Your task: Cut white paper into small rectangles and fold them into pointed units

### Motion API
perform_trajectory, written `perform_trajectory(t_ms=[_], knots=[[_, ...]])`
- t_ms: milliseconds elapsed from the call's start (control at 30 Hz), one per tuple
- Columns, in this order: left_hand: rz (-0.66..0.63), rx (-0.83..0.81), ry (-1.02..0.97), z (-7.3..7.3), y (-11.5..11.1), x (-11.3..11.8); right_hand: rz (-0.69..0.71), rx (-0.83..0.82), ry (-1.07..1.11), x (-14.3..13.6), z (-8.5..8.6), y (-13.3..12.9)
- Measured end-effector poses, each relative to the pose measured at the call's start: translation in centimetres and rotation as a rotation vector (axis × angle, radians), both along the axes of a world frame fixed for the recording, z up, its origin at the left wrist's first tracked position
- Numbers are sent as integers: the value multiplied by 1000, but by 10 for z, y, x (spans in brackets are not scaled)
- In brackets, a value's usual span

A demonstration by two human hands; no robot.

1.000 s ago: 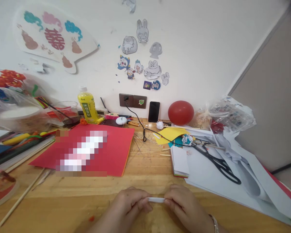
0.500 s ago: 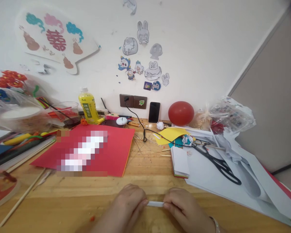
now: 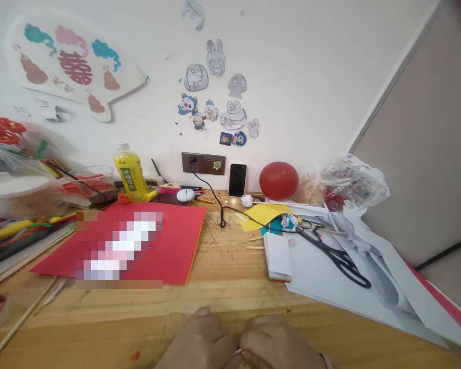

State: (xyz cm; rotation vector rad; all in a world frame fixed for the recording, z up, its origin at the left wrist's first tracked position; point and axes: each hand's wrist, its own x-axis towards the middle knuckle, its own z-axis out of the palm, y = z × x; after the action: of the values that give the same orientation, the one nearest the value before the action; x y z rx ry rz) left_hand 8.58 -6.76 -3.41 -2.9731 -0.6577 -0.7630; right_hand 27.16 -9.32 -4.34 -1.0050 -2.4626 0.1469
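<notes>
At the bottom of the head view, my left hand (image 3: 205,338) and my right hand (image 3: 274,341) are close together just above the wooden table. Fingers of both are closed on a small white paper piece (image 3: 238,351). Only a sliver of it shows between the fingertips; the rest is hidden by the hands. Beyond the right hand lies a stack of small white paper sheets (image 3: 277,256). A large red sheet (image 3: 172,246), partly pixelated, lies beyond the left hand.
Black scissors (image 3: 336,256) lie on white paper at the right. A yellow bottle (image 3: 130,174), phone (image 3: 237,180) and red balloon (image 3: 278,180) stand along the wall. A black cable (image 3: 207,184) hangs from the socket. A wooden stick (image 3: 21,323) lies at the left.
My hands have moved closer together and lower in view. The white piece, visible as a short strip between them before, is now mostly covered by fingers. The camera view has shifted slightly.
</notes>
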Motion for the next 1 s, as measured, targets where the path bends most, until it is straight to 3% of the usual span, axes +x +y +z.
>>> perform_trajectory(t_ms=[133,233,433,733,833,1000], knots=[[4,26,-62,-7,0,0,3,-31,-18,4,3,1],[46,-105,-7,-5,1,-4,-49,-103,0,10,10,1],[19,-250,4,6,4,-8,-54,-229,58,18,17,2],[89,-331,31,33,0,-9,-78,-154,143,30,6,4],[75,-329,-10,28,3,-10,-69,-140,145,32,8,4],[8,-143,-141,8,12,-13,-54,-98,163,30,19,1]])
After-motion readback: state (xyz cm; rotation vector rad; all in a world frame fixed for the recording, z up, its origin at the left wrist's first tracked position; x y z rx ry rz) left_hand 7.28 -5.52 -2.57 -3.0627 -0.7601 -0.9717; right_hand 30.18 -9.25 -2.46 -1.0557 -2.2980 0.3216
